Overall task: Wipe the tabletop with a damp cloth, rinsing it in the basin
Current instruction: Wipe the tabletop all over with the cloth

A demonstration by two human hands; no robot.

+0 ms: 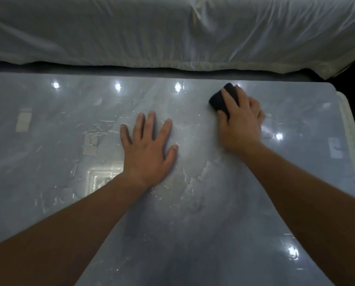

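Left hand [146, 147] spread flat mid-desk [48, 203], right hand [241, 122] clutching dark cloth [224, 100] near far right corner, cloth half hidden by fingers

Beyond the far edge we see a bed [172, 32] under a crumpled white sheet [255, 38], its hem sagging over a dark gap; at the right a folded white towel [352, 137] lies just beside the rim; small bright ceiling lights [117, 86] glint back at us as reflected spots.
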